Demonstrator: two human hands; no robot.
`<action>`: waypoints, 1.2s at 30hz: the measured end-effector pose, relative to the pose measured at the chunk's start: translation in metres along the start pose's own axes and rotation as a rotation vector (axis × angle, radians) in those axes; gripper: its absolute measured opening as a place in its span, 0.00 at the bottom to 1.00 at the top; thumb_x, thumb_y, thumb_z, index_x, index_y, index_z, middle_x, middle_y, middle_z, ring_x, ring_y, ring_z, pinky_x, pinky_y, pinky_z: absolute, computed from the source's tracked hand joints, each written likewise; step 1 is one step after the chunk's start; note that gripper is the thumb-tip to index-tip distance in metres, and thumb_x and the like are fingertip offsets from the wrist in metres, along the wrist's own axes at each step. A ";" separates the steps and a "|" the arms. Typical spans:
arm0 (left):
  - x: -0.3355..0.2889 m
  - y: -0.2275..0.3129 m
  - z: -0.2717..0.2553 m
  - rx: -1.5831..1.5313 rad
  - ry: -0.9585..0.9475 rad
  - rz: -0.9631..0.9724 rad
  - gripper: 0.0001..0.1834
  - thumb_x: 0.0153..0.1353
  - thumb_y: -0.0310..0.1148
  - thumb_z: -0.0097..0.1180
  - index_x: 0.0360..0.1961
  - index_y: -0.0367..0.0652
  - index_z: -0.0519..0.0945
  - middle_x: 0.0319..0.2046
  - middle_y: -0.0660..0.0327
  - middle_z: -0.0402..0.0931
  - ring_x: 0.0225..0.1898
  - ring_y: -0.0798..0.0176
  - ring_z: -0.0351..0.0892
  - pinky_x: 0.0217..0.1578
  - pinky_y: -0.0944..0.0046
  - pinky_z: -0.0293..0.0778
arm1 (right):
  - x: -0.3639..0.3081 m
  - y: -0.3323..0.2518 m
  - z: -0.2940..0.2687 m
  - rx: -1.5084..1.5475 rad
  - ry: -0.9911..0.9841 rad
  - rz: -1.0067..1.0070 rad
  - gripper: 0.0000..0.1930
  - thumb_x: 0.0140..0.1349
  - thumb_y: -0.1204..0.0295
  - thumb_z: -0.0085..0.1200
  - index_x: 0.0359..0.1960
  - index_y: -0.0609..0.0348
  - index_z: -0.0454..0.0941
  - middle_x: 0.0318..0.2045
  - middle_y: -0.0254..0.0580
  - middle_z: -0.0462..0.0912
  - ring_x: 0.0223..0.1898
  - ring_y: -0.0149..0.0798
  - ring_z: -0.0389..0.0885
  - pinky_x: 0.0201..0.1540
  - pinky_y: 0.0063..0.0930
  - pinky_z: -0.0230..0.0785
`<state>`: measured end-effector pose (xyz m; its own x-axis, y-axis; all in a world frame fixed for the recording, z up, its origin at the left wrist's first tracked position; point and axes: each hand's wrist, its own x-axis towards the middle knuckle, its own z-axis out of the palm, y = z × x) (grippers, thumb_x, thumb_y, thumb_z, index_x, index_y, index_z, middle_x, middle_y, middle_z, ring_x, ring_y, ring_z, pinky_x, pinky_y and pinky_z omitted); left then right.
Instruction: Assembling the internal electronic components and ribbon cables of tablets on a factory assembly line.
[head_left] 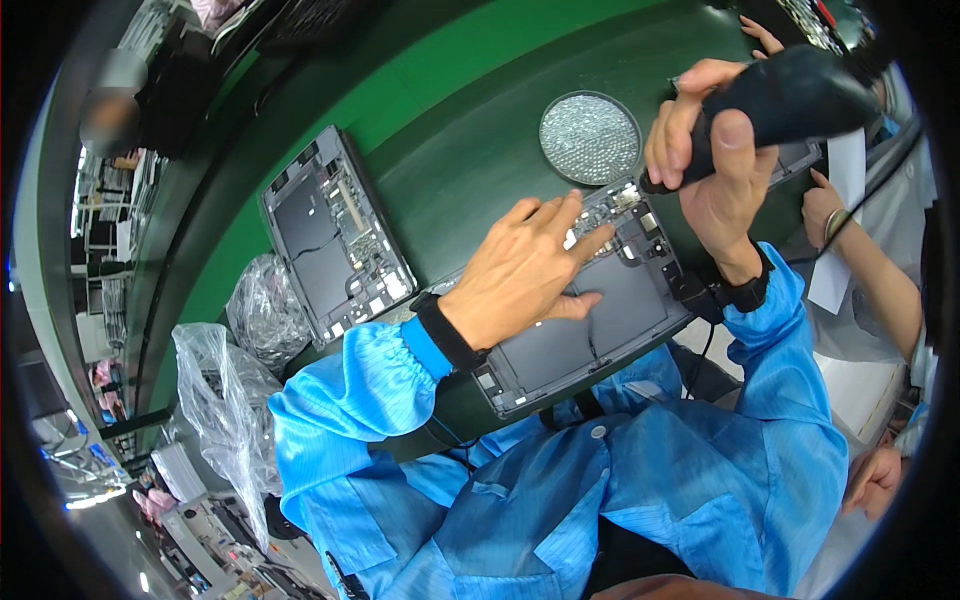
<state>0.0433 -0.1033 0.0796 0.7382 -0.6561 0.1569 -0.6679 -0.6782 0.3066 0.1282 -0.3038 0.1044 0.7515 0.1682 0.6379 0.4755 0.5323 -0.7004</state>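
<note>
An opened grey tablet or laptop body [630,300], with a circuit board along its far edge and dark flat panels nearer me, lies in front of me. My left hand [525,265] rests palm down across it, fingers stretched out onto the board and thumb apart; it holds nothing. My right hand [725,165] is wrapped around a black electric screwdriver [790,95]. The tool slants down to the left, its tip end close to the body's far right corner; whether the bit touches a screw is too small to tell. Dark bands circle both wrists.
A round dish of small shiny pieces [590,138] sits just beyond the board. Left of me lies a second opened body [338,235], beside crumpled clear plastic bags [225,400]. Another person's arm [875,270] reaches in at right. A dark cable [870,200] trails there. The bench top [450,150] is green.
</note>
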 end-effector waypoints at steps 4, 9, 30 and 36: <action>0.007 0.005 -0.009 0.020 -0.055 -0.009 0.37 0.54 0.55 0.69 0.63 0.48 0.80 0.55 0.45 0.74 0.49 0.47 0.78 0.55 0.53 0.74 | -0.001 0.001 -0.009 -0.100 0.037 0.039 0.18 0.78 0.61 0.50 0.52 0.69 0.71 0.20 0.37 0.74 0.18 0.27 0.71 0.23 0.24 0.67; 0.013 0.003 -0.007 0.009 -0.071 -0.019 0.37 0.55 0.56 0.68 0.64 0.49 0.80 0.48 0.49 0.73 0.45 0.49 0.77 0.53 0.54 0.74 | 0.002 0.007 -0.014 -0.162 -0.029 0.031 0.20 0.79 0.58 0.48 0.53 0.67 0.69 0.21 0.39 0.74 0.18 0.28 0.70 0.22 0.24 0.68; 0.018 0.000 -0.010 0.138 -0.150 0.018 0.43 0.54 0.63 0.66 0.67 0.51 0.76 0.45 0.53 0.71 0.46 0.53 0.79 0.59 0.51 0.70 | 0.014 0.025 -0.003 -0.050 0.165 0.045 0.10 0.73 0.69 0.58 0.44 0.65 0.76 0.19 0.32 0.76 0.18 0.23 0.71 0.23 0.19 0.65; 0.016 -0.002 -0.007 0.091 -0.123 0.008 0.41 0.54 0.60 0.67 0.66 0.50 0.78 0.45 0.53 0.71 0.46 0.52 0.79 0.58 0.51 0.71 | 0.017 0.042 -0.006 -0.067 0.168 0.086 0.09 0.74 0.69 0.57 0.41 0.64 0.75 0.18 0.33 0.75 0.18 0.24 0.71 0.23 0.20 0.65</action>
<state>0.0573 -0.1102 0.0883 0.7193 -0.6935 0.0408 -0.6837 -0.6963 0.2186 0.1639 -0.2837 0.0840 0.8536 0.0666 0.5166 0.4316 0.4647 -0.7732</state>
